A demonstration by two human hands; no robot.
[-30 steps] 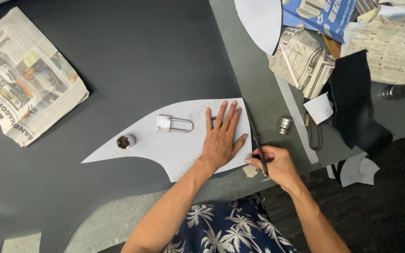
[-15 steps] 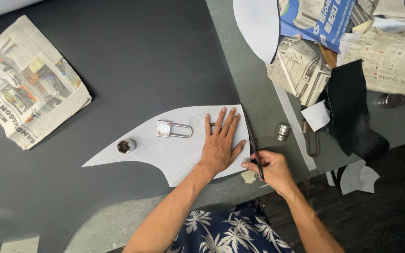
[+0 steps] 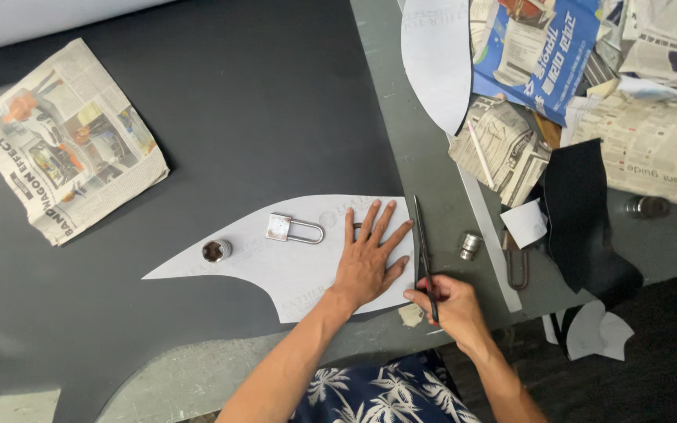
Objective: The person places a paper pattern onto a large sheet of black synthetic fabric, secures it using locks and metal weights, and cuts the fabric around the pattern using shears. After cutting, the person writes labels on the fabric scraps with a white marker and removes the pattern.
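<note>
Left hand (image 3: 368, 258) flat, fingers spread, palm pressing on the pale paper template (image 3: 276, 262). Right hand (image 3: 452, 301) closed around the handles of dark scissors (image 3: 423, 251); blades run up along the template's right edge, just beside the left fingertips. Can't tell whether the blades are apart or together; handles hidden in the fist.

Template lies on a black sheet (image 3: 221, 117), pointed tip to the left. Two weights on it: a padlock (image 3: 294, 229) near the middle, a small metal socket (image 3: 216, 251) toward the tip. Part of something small sits between the left fingers, unreadable.

Right of the scissors: another metal socket (image 3: 470, 246) on bare grey table (image 3: 432, 164), then a second padlock (image 3: 515, 262), partly under a white paper scrap (image 3: 526, 222). Black offcut (image 3: 581, 219) drapes over the table edge. Another pale template (image 3: 436, 55) top centre, cut off by frame. Newspapers piled top right (image 3: 652, 133), one folded newspaper (image 3: 64, 141) top left on the black sheet. Dark floor at lower right.
</note>
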